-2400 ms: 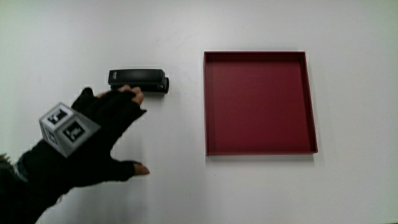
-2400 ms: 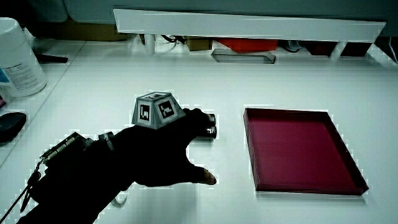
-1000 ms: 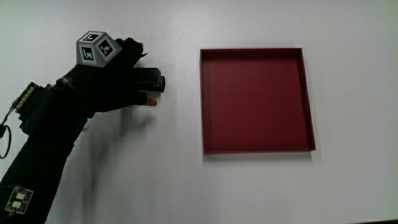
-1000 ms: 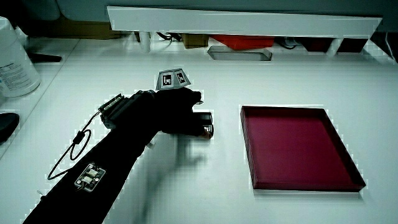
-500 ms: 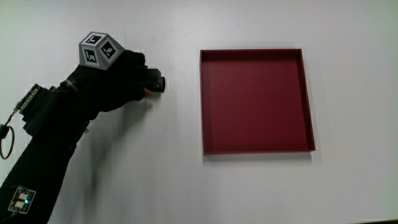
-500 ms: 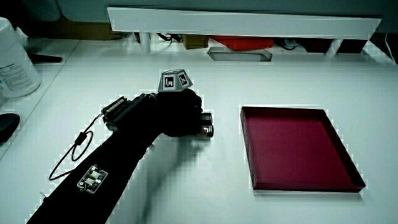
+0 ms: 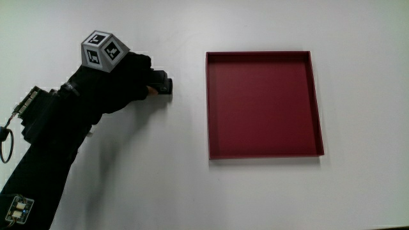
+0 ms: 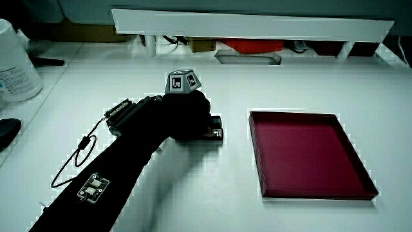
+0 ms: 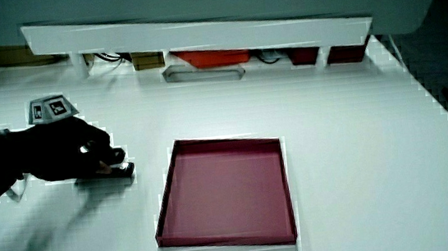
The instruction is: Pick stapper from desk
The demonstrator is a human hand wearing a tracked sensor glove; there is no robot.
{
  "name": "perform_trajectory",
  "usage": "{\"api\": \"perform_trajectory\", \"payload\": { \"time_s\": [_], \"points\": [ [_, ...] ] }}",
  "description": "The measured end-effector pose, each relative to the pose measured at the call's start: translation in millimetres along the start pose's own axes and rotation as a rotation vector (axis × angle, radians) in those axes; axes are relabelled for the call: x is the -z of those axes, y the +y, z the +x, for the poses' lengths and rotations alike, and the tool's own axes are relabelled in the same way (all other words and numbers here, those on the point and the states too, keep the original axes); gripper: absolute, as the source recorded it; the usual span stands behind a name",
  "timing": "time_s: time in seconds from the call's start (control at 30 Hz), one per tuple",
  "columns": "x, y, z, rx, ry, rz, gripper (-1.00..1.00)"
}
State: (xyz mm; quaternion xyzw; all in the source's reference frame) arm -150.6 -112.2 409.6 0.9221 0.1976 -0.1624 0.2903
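Observation:
A black stapler lies on the white table beside a dark red tray; only its end toward the tray shows. The gloved hand covers the rest of it, fingers curled around its body and a bare fingertip against its side. In both side views the stapler rests on the table under the hand. A patterned cube sits on the hand's back.
The shallow red tray holds nothing. A low white partition runs along the table's edge farthest from the person. A white bottle and a dark object stand at the table's edge beside the forearm.
The hand came from the table nearer the person onto the stapler and curled its fingers around it. The stapler has slid slightly toward the tray in the last half second.

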Motion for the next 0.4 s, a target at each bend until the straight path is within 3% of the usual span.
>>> {"api": "perform_trajectory", "payload": {
  "time_s": [0.13, 0.17, 0.2, 0.23, 0.3, 0.33, 0.4],
  "points": [
    [-2.3, 3.3, 21.1, 0.104, -0.036, 0.014, 1.0],
    [-4.9, 3.7, 28.7, 0.186, 0.038, 0.044, 1.0],
    [-4.9, 1.4, 35.4, 0.11, -0.045, 0.026, 1.0],
    [-2.3, 4.6, 38.0, 0.087, -0.088, -0.016, 1.0],
    [-9.5, 4.1, 56.1, 0.193, -0.005, 0.032, 1.0],
    [-7.4, 7.2, 59.1, 0.195, -0.028, 0.029, 1.0],
    [-12.6, 5.9, 75.0, 0.226, 0.036, 0.04, 1.0]
  ]
}}
